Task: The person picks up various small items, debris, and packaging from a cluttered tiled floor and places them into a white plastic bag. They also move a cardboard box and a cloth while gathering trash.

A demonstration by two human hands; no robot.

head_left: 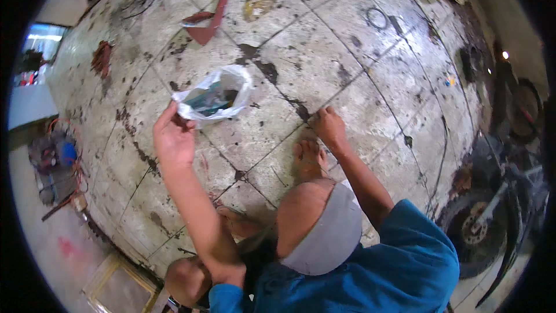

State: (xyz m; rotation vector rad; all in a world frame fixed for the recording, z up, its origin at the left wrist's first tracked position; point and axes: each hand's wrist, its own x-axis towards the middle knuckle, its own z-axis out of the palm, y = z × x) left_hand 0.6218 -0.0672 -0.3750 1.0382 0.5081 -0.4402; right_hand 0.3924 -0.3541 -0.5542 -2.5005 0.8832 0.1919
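Left hand (175,142): fingers clamped on the near-left rim of a bag (244,88). Bag is thin, white, crinkled plastic; its mouth gapes in an uneven oval, edge creased and soft. It sits on the floor ahead of the person, left of the right hand. Inside: dark blue-green contents (211,104), shapes too indistinct to separate.

Right hand (331,129): low, just beyond the toes of a bare foot (307,159), fingers curled inward. Cannot tell whether they meet or grip anything.

Floor (376,139): pale square tiles, dark joint lines, surface blotched with blackish patches and grit; a glossy sheen at upper right.

Beyond the bag: a bent reddish-brown strip (220,8), smooth-looking, widening to an angular end. Right of it, a yellowish crumpled patch (258,7). Farther right, a thin dark ring (377,18) lies flat. Far left: a ragged, rust-coloured scrap (102,58).

Right edge: a wheel (472,232) with a dark tyre and a perforated metal disc at its centre.
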